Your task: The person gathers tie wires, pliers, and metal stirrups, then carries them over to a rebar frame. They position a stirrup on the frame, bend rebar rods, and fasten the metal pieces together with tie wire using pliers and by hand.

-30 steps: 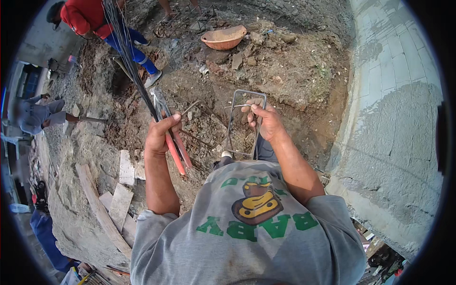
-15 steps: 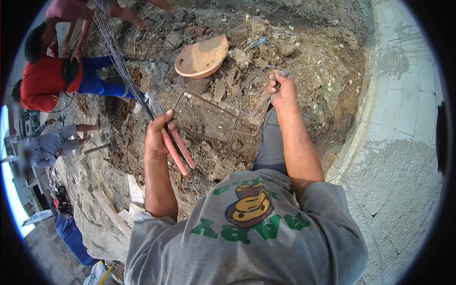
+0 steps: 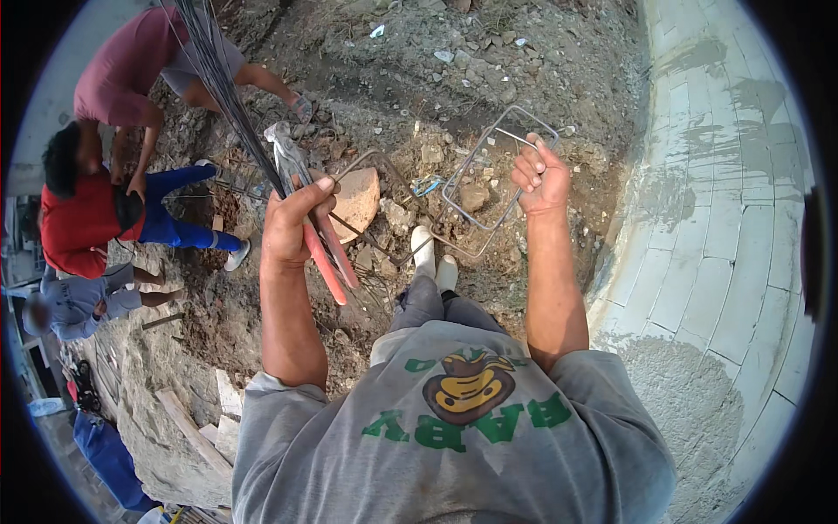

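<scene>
Here, a wall [image 3: 711,218] stands right of the right hand [image 3: 543,179], wires [image 3: 229,98] rise from the left hand [image 3: 292,223], a metal loop [image 3: 513,108] extends left from the right hand's pinching fingers, and a red-handled tool [image 3: 323,266] juts below the left hand, curled around it and the wires.

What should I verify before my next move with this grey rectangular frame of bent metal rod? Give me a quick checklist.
1. Right hand gripping the grey rectangular frame of bent metal rod: ok.
2. Left hand closed around the red-handled metal hand tool and the bundle of long, thin dark wires: ok.
3. Grey frame free of the rusty brown bent-rod frame: cannot tell; they overlap in view.
4. Wire ends clear of the co-worker in the dull pink shirt: cannot tell; they overlap too.
5. Level footing around your white footwear: not ok, rubble lies close by.
</scene>
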The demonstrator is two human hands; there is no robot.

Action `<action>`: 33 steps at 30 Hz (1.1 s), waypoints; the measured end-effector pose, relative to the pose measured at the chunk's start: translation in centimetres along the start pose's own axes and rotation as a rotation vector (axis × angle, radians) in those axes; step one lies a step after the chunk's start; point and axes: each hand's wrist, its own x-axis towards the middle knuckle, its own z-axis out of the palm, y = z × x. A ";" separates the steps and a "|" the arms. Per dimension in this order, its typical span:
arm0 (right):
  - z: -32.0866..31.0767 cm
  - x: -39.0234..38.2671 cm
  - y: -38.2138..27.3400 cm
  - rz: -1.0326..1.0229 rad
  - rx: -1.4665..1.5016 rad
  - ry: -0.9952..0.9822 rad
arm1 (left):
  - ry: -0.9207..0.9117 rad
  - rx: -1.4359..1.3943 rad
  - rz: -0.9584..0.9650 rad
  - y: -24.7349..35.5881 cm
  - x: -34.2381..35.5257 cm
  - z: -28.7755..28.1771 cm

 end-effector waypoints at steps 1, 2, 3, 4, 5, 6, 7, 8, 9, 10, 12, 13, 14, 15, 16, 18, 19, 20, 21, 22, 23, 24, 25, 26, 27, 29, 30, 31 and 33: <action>1.5 1.1 -0.8 0.008 -0.004 -0.129 | -0.020 -0.004 0.008 0.8 1.1 0.3; 2.9 2.1 -1.1 0.016 -0.006 -0.256 | -0.029 0.001 0.022 1.3 2.3 0.6; 4.3 3.4 -1.7 0.017 0.008 -0.332 | -0.043 -0.010 0.009 1.8 3.6 1.0; 5.3 3.6 -1.8 0.004 0.012 -0.344 | -0.057 -0.019 -0.005 2.3 4.7 1.3; 6.0 3.9 -2.4 0.006 0.040 -0.421 | -0.046 0.006 0.006 2.4 5.4 2.1; 6.6 4.6 -3.1 0.011 0.069 -0.498 | -0.047 0.001 0.025 2.6 6.9 2.2; 7.2 5.7 -3.9 -0.010 0.065 -0.526 | -0.083 0.021 -0.028 3.0 8.6 2.0; 7.5 6.4 -4.1 -0.019 0.070 -0.533 | -0.127 0.054 -0.093 4.0 9.7 2.2; 7.6 7.2 -4.3 0.004 0.080 -0.540 | -0.129 -0.023 -0.011 3.9 10.0 3.1; 7.6 8.0 -4.4 0.029 0.091 -0.546 | -0.132 -0.014 -0.006 4.5 10.6 3.9; 8.0 9.5 -4.0 0.071 0.085 -0.471 | -0.055 0.000 0.036 5.5 11.5 5.0; 8.2 10.1 -3.8 0.116 0.071 -0.393 | -0.153 0.022 0.061 5.4 12.7 4.5; 8.3 10.8 -3.9 0.127 0.072 -0.399 | -0.142 0.021 0.065 5.7 13.4 5.0; 8.3 11.1 -4.0 0.105 0.091 -0.401 | -0.154 0.088 0.054 5.9 14.0 5.8; 8.3 11.5 -4.2 0.084 0.111 -0.402 | -0.166 0.154 0.041 6.0 14.6 6.7; 7.8 12.4 -5.7 0.058 0.103 -0.407 | -0.128 0.198 0.060 5.7 15.8 7.8; 7.5 13.0 -6.6 0.034 0.116 -0.408 | -0.062 0.206 0.058 5.2 16.6 7.9; 7.2 14.0 -7.4 0.010 0.130 -0.415 | 0.003 0.214 0.063 4.6 17.7 7.9; 6.6 14.7 -8.1 0.019 0.186 -0.418 | -0.057 0.204 0.027 4.4 18.3 7.4; 6.4 15.8 -9.0 0.016 0.188 -0.423 | -0.058 0.206 0.032 4.3 19.5 7.4; 6.1 15.9 -9.9 0.003 0.205 -0.435 | -0.004 0.172 0.006 4.0 19.4 7.7; 5.8 16.1 -10.7 -0.007 0.222 -0.449 | 0.053 0.136 -0.020 3.6 19.2 7.9; 5.2 16.5 -11.6 -0.031 0.251 -0.428 | 0.060 0.075 -0.026 3.1 19.2 8.2; 4.6 17.6 -12.9 -0.003 0.252 -0.453 | 0.088 0.069 -0.003 2.4 19.2 8.5; 3.6 18.9 -14.2 -0.058 0.276 -0.388 | 0.166 -0.006 -0.023 1.4 19.1 8.7; 2.1 21.2 -16.8 -0.102 0.293 -0.351 | 0.240 -0.065 -0.065 0.7 18.8 9.5; 2.0 21.7 -17.8 -0.113 0.266 -0.426 | 0.246 -0.051 -0.092 0.4 18.4 10.5; 2.1 22.1 -18.9 -0.111 0.238 -0.464 | 0.222 -0.053 -0.073 -0.3 18.7 11.0; 1.6 23.6 -20.9 -0.169 0.201 -0.377 | 0.227 -0.041 -0.074 -1.2 19.1 12.2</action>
